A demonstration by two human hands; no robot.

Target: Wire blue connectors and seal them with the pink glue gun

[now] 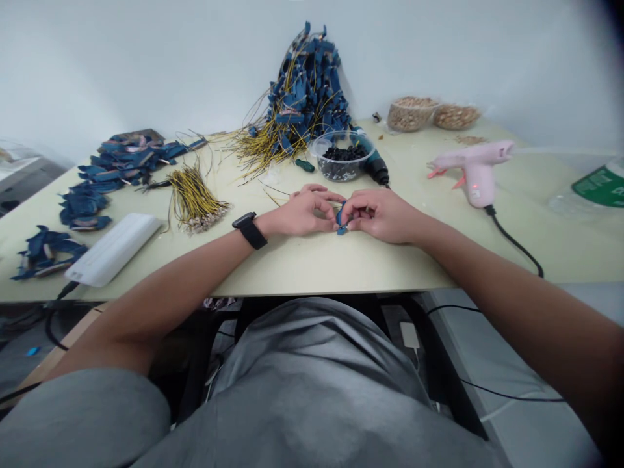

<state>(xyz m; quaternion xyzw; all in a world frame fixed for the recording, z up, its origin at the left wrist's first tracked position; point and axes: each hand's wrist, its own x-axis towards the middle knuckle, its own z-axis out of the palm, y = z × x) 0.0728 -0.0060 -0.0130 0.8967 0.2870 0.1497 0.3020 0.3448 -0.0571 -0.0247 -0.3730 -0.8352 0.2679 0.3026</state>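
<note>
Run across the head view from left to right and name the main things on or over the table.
Flat white device, bundle of yellow wires, black watch, left hand, small blue piece, right hand, pink glue gun, green-labelled bottle.

We identify the workpiece as one small blue part (pixel 342 229), narrow and longer than it is wide. We observe a matte blue surface with a small pale spot near the lower end. We find the part pinched between the fingertips of the left hand (pixel 312 209) and the right hand (pixel 380 213), at the near side of the tabletop (pixel 312 266). We read its long axis as running roughly toward and away from the wearer, with the near end exposed below the fingertips. We note that fingers cover its middle; we cannot determine whether its underside touches the tabletop.
</note>
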